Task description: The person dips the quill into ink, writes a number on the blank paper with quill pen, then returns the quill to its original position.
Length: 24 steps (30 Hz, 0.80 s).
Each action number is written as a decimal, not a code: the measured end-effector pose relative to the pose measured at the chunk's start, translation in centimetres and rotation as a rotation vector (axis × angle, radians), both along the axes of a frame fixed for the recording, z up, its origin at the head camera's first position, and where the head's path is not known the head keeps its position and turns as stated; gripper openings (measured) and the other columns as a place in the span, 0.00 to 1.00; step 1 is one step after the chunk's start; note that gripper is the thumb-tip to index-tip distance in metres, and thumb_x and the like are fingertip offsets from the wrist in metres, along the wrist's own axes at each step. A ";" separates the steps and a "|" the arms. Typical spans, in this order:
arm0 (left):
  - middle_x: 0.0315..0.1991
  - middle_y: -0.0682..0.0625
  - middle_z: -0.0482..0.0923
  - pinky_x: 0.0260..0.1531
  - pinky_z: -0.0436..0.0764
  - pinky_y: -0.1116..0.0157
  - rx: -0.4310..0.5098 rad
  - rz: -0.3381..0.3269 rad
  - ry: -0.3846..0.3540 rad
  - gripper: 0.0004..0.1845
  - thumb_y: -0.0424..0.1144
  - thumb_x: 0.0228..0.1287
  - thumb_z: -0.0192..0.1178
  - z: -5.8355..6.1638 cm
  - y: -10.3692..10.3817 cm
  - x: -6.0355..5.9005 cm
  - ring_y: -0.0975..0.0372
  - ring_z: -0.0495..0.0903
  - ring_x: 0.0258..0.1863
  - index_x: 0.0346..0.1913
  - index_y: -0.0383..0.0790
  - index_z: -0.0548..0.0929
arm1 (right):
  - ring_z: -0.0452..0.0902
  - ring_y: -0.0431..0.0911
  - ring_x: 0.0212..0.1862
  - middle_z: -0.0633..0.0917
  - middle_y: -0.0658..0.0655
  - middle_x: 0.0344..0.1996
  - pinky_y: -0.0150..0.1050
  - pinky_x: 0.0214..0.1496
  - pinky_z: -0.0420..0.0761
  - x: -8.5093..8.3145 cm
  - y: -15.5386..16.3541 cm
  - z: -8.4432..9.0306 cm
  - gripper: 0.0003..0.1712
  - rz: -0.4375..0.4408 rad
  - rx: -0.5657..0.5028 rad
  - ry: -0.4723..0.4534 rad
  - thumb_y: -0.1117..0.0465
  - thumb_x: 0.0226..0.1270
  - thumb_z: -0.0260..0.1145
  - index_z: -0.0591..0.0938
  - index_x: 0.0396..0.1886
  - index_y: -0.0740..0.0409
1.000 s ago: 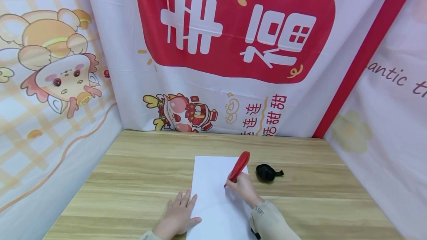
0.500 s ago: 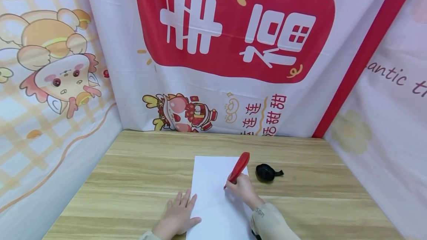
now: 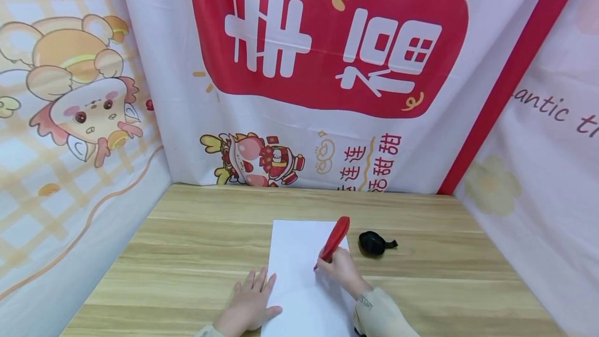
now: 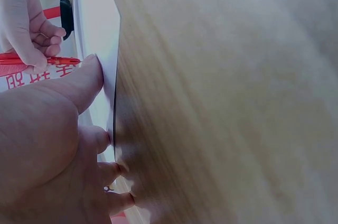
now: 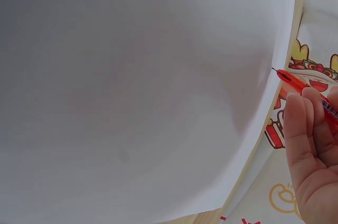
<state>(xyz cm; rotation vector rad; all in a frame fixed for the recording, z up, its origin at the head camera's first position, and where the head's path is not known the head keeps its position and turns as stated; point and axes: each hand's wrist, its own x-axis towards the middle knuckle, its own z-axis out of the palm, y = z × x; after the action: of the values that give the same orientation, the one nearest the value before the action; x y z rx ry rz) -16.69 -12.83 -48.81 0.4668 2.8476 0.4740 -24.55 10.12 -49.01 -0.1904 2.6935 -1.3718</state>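
Observation:
A white sheet of paper [image 3: 299, 269] lies on the wooden table [image 3: 196, 243]. My left hand [image 3: 250, 303] rests flat on the sheet's left edge, fingers straight. My right hand [image 3: 341, 269] grips a red feather-shaped pen [image 3: 334, 238], its tip down on the paper's right part. In the left wrist view my left hand [image 4: 58, 145] presses the paper [image 4: 97, 34], with the pen [image 4: 47, 60] beyond the thumb. The right wrist view shows the sheet [image 5: 137, 92] filling the frame and the pen's [image 5: 296, 82] point at its edge, held by my fingers [image 5: 306, 145].
A small black object [image 3: 373, 242] with a short tail lies on the table just right of the paper. Printed fabric banners [image 3: 327, 66] wall the table at the back and both sides.
My right hand and the pen have shifted slightly along the paper; the pen tip sits a little lower. The left hand has stayed put.

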 end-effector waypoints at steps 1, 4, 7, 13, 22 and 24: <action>0.68 0.33 0.50 0.52 0.48 0.31 -0.001 0.000 0.000 0.39 0.56 0.60 0.56 0.0 0.0 0.0 0.35 0.46 0.65 0.66 0.33 0.63 | 0.73 0.44 0.25 0.78 0.52 0.23 0.37 0.28 0.77 0.1 0.0 0.0 0.07 -0.002 0.000 0.000 0.67 0.57 0.64 0.78 0.36 0.62; 0.68 0.33 0.50 0.52 0.49 0.31 -0.006 -0.002 0.004 0.39 0.56 0.60 0.56 -0.1 0.0 0.0 0.35 0.46 0.65 0.66 0.33 0.63 | 0.73 0.44 0.23 0.78 0.52 0.22 0.37 0.27 0.77 0.2 0.0 0.0 0.06 0.000 0.003 0.011 0.67 0.57 0.64 0.78 0.35 0.62; 0.68 0.33 0.50 0.52 0.49 0.31 -0.008 -0.004 0.008 0.39 0.56 0.60 0.56 -0.3 0.0 0.0 0.35 0.46 0.65 0.66 0.33 0.63 | 0.72 0.43 0.22 0.77 0.51 0.21 0.35 0.25 0.76 0.3 0.0 -0.1 0.05 0.012 0.000 0.030 0.67 0.57 0.64 0.78 0.33 0.61; 0.68 0.33 0.51 0.52 0.49 0.31 -0.002 -0.004 0.013 0.39 0.56 0.59 0.56 -0.4 -0.1 -0.1 0.35 0.47 0.64 0.66 0.33 0.63 | 0.71 0.40 0.19 0.77 0.50 0.19 0.33 0.21 0.75 0.5 0.2 -0.3 0.02 0.071 -0.008 0.114 0.70 0.54 0.62 0.78 0.29 0.63; 0.68 0.33 0.51 0.52 0.49 0.31 -0.004 0.000 0.012 0.39 0.57 0.59 0.56 -0.6 -0.1 -0.1 0.35 0.46 0.65 0.66 0.34 0.63 | 0.70 0.39 0.18 0.77 0.49 0.18 0.31 0.19 0.73 0.9 0.4 -0.2 0.03 0.100 -0.001 0.135 0.70 0.54 0.61 0.78 0.29 0.64; 0.68 0.33 0.51 0.52 0.49 0.31 -0.004 0.002 0.015 0.39 0.57 0.59 0.56 -0.6 0.0 -0.1 0.35 0.47 0.65 0.66 0.34 0.63 | 0.70 0.39 0.19 0.77 0.49 0.18 0.31 0.20 0.73 1.0 0.5 -0.2 0.03 0.109 -0.002 0.142 0.71 0.53 0.61 0.79 0.29 0.64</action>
<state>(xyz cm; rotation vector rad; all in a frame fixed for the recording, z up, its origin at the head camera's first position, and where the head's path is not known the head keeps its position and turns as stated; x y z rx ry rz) -16.81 -12.86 -49.38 0.4691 2.8630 0.4667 -23.55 10.60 -49.22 -0.4444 2.7475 -1.3782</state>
